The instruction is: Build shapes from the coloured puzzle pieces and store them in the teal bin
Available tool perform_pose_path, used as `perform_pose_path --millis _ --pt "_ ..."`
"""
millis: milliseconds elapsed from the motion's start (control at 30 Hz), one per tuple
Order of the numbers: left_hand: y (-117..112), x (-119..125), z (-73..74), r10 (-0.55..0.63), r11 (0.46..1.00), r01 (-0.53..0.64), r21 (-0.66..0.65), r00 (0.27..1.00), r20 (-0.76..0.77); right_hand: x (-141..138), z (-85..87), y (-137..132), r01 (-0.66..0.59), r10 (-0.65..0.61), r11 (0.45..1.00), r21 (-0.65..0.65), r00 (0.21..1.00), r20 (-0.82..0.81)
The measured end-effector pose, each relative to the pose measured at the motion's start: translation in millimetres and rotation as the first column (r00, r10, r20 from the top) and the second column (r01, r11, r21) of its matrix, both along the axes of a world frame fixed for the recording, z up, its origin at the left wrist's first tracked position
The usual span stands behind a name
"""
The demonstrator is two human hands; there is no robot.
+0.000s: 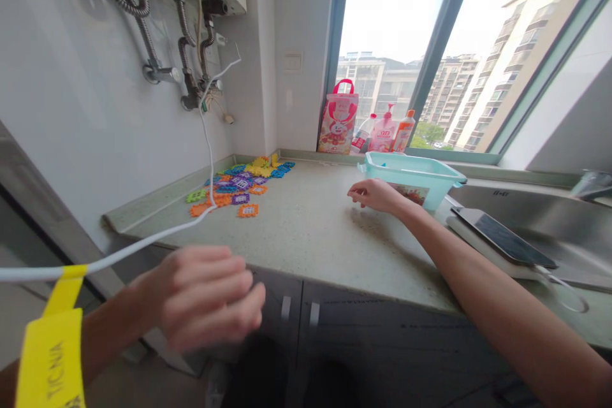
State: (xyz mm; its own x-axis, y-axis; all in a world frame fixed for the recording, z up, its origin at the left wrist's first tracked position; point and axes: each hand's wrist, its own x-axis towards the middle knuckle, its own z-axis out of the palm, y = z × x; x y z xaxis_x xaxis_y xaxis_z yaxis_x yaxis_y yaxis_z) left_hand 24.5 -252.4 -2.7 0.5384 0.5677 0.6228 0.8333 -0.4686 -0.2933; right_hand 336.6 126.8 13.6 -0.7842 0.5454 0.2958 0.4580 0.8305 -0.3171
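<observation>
My left hand (pixel 208 296) is raised in front of the counter edge, slightly blurred. Its fingers are curled in, and whatever they may hold is hidden behind the knuckles. Over the counter, just in front of the light-blue plastic basket (pixel 433 194), is my right hand (pixel 373 195). Its fingers are loosely bent and a little apart, with nothing visible in them. Towards the back left corner lies a pile of colourful plastic building pieces (pixel 241 183), flat and notched at the edges. A single orange piece (pixel 248 210) lies at the front of the pile.
A white cable (pixel 210 159) runs from the wall past the pile to the left. On the right, a phone (pixel 504 236) lies beside the steel sink (pixel 530 204). A pink bag (pixel 338 122) and several bottles (pixel 382 134) stand by the window. The grey-green counter (pixel 306 223) has cabinets below.
</observation>
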Motion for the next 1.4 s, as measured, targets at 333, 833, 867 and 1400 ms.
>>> perform_pose_path --millis 333,833,867,1400 --pt "91 -169 5.5 0.451 0.88 -0.442 -0.174 0.892 0.015 -3 -1.7 -1 -0.007 0.007 1.0 -0.005 1.0 0.004" --pt "106 -168 12.3 0.473 0.815 -0.388 -0.429 0.875 0.107 -6 4.4 -12 -0.019 0.023 0.997 -0.078 0.998 0.058" --pt "111 -168 17.5 0.461 0.818 -0.372 -0.439 0.88 0.113 -6 4.4 -12 -0.02 0.025 0.996 -0.082 0.998 0.058" --pt "217 -197 64.2 0.767 0.577 -0.672 -0.464 0.641 0.025 -2 1.9 -7 0.012 -0.005 0.996 -0.089 0.997 0.076"
